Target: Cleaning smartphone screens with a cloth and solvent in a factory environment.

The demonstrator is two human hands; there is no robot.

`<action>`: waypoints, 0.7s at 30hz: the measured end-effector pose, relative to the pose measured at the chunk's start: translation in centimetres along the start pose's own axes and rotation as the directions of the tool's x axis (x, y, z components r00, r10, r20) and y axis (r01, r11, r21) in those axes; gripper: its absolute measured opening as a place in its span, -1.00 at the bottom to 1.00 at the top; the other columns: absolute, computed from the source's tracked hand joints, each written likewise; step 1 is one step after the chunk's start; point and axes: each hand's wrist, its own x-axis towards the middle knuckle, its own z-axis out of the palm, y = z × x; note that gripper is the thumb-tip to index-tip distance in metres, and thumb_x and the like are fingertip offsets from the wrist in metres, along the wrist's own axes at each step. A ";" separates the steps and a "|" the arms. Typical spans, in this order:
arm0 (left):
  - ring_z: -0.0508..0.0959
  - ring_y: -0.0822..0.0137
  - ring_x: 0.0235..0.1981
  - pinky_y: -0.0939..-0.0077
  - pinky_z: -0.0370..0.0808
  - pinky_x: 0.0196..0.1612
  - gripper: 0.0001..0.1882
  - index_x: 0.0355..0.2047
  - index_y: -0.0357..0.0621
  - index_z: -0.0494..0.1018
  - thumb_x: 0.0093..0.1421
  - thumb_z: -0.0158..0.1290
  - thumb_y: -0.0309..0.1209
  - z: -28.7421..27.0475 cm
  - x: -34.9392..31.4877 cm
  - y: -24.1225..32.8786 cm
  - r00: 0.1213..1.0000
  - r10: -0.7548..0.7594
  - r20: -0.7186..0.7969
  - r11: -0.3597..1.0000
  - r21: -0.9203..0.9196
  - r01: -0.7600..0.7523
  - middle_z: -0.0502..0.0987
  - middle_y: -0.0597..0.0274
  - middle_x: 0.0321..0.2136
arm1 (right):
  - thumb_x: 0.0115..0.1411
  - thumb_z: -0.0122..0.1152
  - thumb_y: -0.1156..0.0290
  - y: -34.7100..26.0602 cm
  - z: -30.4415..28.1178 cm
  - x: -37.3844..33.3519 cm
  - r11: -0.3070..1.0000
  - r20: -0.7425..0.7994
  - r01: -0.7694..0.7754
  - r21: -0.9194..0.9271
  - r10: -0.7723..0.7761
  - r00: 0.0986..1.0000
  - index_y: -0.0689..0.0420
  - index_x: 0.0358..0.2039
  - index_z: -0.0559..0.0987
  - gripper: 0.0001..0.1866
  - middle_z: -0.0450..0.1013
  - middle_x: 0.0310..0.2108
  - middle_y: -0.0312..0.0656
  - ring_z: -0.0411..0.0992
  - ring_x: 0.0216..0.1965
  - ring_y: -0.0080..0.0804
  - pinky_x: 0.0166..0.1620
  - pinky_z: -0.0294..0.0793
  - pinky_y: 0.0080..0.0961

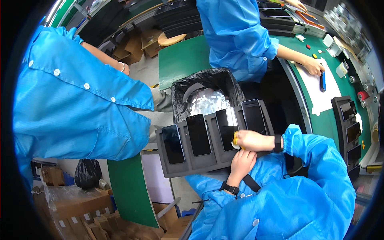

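Observation:
My right hand (255,141) is closed on a small yellow-and-white thing (235,140) whose kind I cannot make out. Just below it, my left hand (242,163) has its fingers bent and pressed together against the right hand. What they pinch, if anything, is hidden. Both hands are over the front edge of a dark grey foam tray (224,159), tilted and resting by my lap. In its slots lie several smartphones, dark screens up: a far-left phone (173,145), a second phone (199,135), a third phone (224,122) with a bright reflection, and a right-hand phone (253,116).
Behind the tray stands a bin lined with a black bag (230,76), holding white scraps (208,102). A co-worker in blue (80,96) stands at left. Another co-worker's hand (314,66) holds a blue tool (323,81) over a green table (326,120). Another phone tray (340,114) lies there.

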 end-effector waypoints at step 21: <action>0.43 0.28 -0.42 0.45 0.38 -0.34 -0.90 -0.47 -0.08 0.42 0.04 0.13 -0.40 0.4 -0.7 -0.6 0.999 -0.013 0.037 1.000 0.010 0.012 0.40 0.28 -0.45 | -0.08 0.12 0.57 0.1 -0.4 3.3 0.971 0.019 -0.114 0.212 0.112 0.993 0.30 -0.39 0.51 -0.82 0.41 -0.38 0.00 0.44 -0.28 -0.13 -0.26 0.49 -0.32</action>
